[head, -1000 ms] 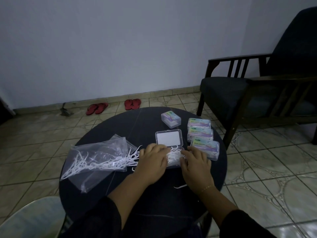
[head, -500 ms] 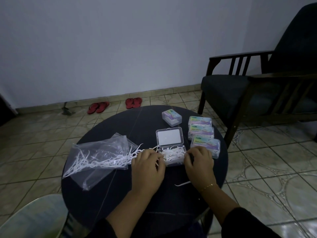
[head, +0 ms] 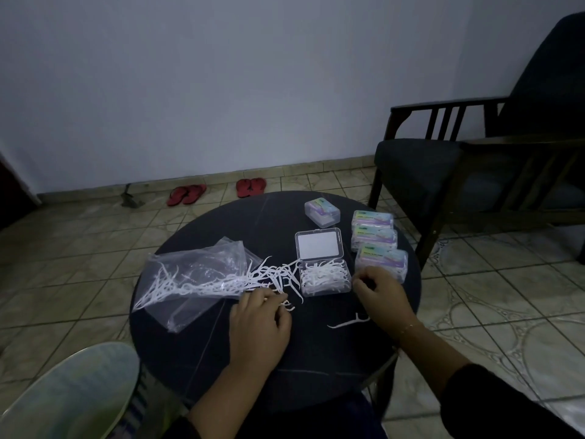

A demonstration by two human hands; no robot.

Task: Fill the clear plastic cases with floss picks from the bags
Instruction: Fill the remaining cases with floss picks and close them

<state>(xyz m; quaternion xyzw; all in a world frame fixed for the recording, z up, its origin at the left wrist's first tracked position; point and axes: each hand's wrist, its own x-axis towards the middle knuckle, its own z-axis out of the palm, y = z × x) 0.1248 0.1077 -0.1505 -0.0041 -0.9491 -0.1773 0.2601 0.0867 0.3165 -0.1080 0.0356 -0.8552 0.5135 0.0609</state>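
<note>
1. My left hand (head: 259, 321) curls its fingers over loose floss picks (head: 272, 277) spilled from the bag (head: 196, 274); a pinch is likely, not certain.
2. My right hand (head: 378, 293) rests loosely curled, holding nothing I can see.
3. The open case (head: 326, 278) sits between my hands, nearly full.
4. Risk: overfilling stops the lid (head: 319, 245) from closing; tangled picks may drag out extras.
</note>
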